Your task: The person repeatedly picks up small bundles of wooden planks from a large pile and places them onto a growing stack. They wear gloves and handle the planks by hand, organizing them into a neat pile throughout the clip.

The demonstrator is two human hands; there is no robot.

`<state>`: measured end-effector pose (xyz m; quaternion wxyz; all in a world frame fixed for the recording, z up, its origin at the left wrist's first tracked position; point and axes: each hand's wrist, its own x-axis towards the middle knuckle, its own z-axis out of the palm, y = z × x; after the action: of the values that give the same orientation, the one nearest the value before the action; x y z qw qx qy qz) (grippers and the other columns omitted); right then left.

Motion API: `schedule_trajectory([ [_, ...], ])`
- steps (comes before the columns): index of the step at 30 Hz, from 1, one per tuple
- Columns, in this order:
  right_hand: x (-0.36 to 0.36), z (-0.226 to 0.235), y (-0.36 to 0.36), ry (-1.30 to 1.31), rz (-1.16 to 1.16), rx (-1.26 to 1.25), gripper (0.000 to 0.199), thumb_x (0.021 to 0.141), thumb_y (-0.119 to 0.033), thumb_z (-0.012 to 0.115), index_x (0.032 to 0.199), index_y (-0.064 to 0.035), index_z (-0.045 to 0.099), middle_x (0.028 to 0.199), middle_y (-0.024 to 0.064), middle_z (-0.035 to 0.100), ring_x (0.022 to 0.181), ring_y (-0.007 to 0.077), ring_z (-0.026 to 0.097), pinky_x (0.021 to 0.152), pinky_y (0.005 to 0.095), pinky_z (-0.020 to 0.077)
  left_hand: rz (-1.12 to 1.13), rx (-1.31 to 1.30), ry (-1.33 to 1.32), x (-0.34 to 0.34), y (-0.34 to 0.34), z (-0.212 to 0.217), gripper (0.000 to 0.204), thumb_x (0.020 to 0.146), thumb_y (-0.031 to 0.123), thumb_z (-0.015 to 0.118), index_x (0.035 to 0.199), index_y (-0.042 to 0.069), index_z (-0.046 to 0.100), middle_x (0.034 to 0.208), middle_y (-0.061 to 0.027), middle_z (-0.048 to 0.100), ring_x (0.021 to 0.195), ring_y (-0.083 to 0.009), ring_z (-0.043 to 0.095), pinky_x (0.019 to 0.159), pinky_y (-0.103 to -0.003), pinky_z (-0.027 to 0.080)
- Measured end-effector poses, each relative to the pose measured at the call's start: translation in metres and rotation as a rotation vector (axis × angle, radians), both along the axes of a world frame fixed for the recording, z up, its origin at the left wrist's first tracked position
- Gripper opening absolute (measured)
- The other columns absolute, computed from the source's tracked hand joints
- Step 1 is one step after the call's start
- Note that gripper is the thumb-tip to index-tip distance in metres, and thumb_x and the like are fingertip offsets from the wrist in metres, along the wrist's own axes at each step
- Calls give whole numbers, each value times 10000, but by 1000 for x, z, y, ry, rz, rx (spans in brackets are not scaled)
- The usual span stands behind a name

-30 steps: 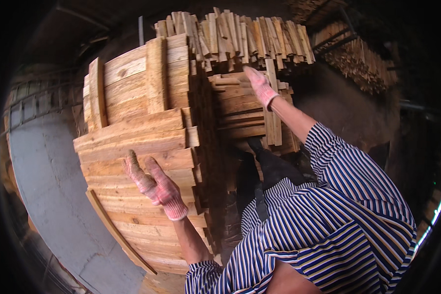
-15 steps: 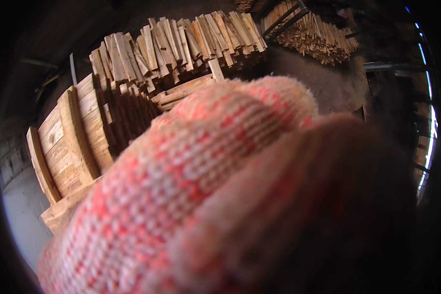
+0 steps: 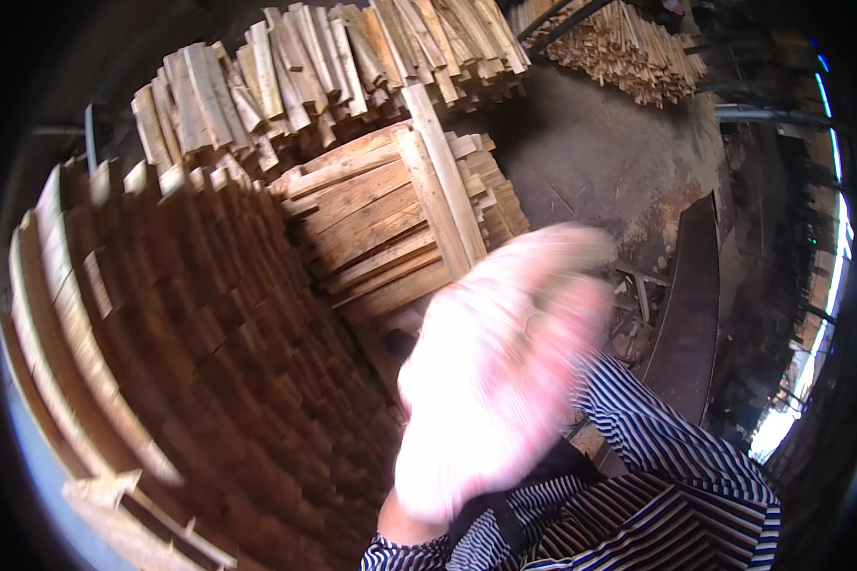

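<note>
My left hand (image 3: 481,390), in a pale knitted glove with red flecks, is raised in the middle of the view, close to me. Bare wrist shows between the glove and a striped cuff. My right arm, in a striped sleeve (image 3: 647,419), reaches up from the lower right to the same spot. There my right hand (image 3: 581,309), gloved too, overlaps the left one. Both are smeared by motion, so their fingers do not show clearly. I cannot make out anything held. Beyond them lies a stack of wooden boards (image 3: 362,214) with two upright battens (image 3: 438,181).
To the left stands a big dark stack of wood (image 3: 248,314), with pale boards (image 3: 86,343) along its outer side. Long sticks (image 3: 333,67) are piled at the back, and another pile (image 3: 628,57) lies far right. A dark plank-like strip (image 3: 686,305) runs over the littered floor (image 3: 590,152).
The gloves filled most of the view; now they are lower and farther from the camera. The view has tipped down, bringing the board stack, my sleeves and the floor into sight.
</note>
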<state>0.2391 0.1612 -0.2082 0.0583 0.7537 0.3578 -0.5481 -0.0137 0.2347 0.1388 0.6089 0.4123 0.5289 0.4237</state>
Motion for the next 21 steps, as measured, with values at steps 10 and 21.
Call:
schedule_trajectory([
  [10, 8, -175, 84, -241, 364, 119, 1009, 847, -544, 692, 1578, -42, 212, 1586, 247, 339, 1428, 375, 410, 1154, 415, 366, 31, -789, -169, 100, -122, -559, 637, 925, 359, 701, 1385, -29, 492, 1111, -177, 702, 1070, -220, 652, 929, -341, 508],
  [21, -6, -166, 66, 148, -29, 73, 1152, 737, -381, 899, 1551, 60, 214, 1389, 255, 572, 1287, 306, 560, 1087, 357, 438, 298, -850, -598, 88, -88, -527, 731, 810, 245, 847, 1385, -24, 485, 1192, -159, 674, 1065, -217, 664, 983, -337, 523],
])
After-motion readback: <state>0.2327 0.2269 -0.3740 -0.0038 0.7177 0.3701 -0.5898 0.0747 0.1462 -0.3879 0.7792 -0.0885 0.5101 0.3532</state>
